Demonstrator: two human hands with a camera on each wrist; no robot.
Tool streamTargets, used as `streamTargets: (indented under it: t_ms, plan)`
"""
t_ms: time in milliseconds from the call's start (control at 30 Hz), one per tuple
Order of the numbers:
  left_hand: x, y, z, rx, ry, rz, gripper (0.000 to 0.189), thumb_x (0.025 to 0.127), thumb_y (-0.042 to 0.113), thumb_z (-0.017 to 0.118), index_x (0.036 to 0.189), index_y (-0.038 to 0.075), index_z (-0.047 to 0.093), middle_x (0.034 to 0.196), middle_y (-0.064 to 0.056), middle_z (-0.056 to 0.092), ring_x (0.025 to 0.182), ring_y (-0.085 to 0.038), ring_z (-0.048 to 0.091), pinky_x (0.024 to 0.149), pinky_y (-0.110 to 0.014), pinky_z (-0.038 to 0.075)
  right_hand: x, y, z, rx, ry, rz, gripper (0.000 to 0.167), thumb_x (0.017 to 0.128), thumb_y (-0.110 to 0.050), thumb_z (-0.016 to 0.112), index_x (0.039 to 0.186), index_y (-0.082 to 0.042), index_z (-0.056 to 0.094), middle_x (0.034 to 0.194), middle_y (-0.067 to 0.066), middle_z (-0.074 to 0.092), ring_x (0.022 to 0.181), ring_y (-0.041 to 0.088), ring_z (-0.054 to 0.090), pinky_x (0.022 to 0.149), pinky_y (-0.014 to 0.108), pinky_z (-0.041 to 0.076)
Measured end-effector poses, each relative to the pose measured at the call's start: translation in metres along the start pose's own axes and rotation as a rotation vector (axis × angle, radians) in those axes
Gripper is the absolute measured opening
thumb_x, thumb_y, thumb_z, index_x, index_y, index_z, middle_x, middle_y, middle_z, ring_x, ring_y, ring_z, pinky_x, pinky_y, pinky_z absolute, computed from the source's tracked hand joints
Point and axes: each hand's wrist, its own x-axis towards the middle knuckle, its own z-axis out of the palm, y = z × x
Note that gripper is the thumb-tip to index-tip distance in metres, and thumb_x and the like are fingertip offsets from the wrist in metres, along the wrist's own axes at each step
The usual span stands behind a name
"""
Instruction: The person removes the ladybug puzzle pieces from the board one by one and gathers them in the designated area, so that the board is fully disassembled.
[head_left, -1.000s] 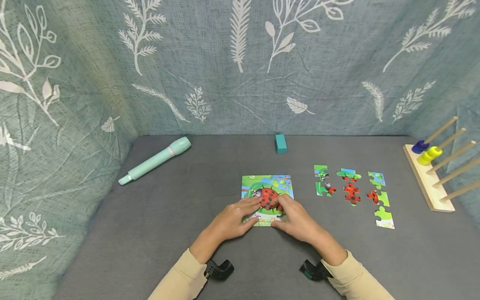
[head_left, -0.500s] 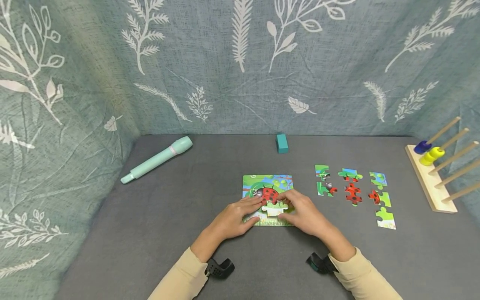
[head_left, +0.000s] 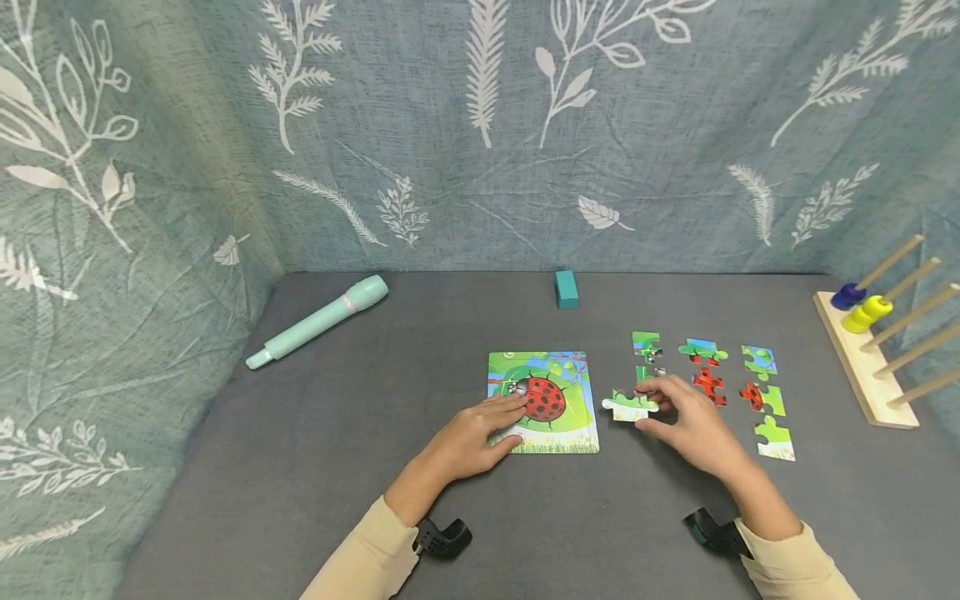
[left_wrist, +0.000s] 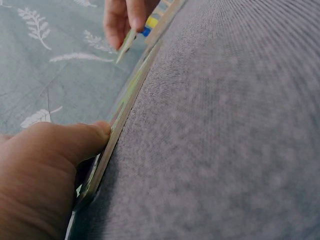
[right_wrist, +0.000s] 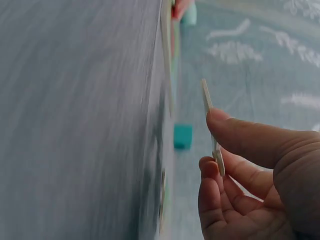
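Observation:
A square ladybug puzzle board (head_left: 570,417) lies mid-table. My left hand (head_left: 483,433) rests on its left part, fingers laid flat over the picture. In the left wrist view the left thumb (left_wrist: 90,140) presses at the edge of the board. To the right of the board, my right hand (head_left: 690,421) pinches a green and white puzzle piece (head_left: 628,407) between thumb and fingers. The right wrist view shows this piece edge-on, clear of the table. Several loose puzzle pieces (head_left: 708,385) lie in columns beyond the right hand, one partly hidden behind its fingers.
A teal block (head_left: 566,290) stands at the back of the table. A mint-green tube-shaped thing (head_left: 318,323) lies at the back left. On the right edge is a wooden peg stand (head_left: 862,367) with blue and yellow beads. A patterned curtain (head_left: 480,192) hangs behind.
My right hand has lifted the puzzle piece off the board and carried it right, towards the loose pieces. The lower part of the ladybug picture now shows. My left hand stays on the board.

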Motion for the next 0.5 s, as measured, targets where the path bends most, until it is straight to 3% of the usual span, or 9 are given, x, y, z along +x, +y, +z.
streamTargets:
  t_ms: [267,500]
  plan:
    - [0.000,0.000,0.000,-0.020,0.006,-0.001,0.042,0.091,0.024,0.064,0.129,0.005,0.060,0.135,-0.008,0.057,0.128,-0.023,0.051,0.111,-0.033,0.040,-0.027,0.032,-0.027,-0.005,0.098,-0.002,0.042,0.070,-0.003,0.081,0.109,-0.006,0.065,0.099,0.004,0.062,0.084,-0.008,0.051,0.073,0.004,0.043]
    - [0.000,0.000,0.000,-0.027,0.002,-0.002,0.043,0.091,0.024,0.064,0.129,0.004,0.060,0.135,-0.008,0.056,0.129,-0.023,0.050,0.112,-0.034,0.039,-0.048,0.054,-0.043,-0.024,0.129,0.036,0.042,0.070,-0.005,0.082,0.109,-0.006,0.066,0.098,0.000,0.061,0.085,-0.012,0.048,0.073,0.001,0.040]
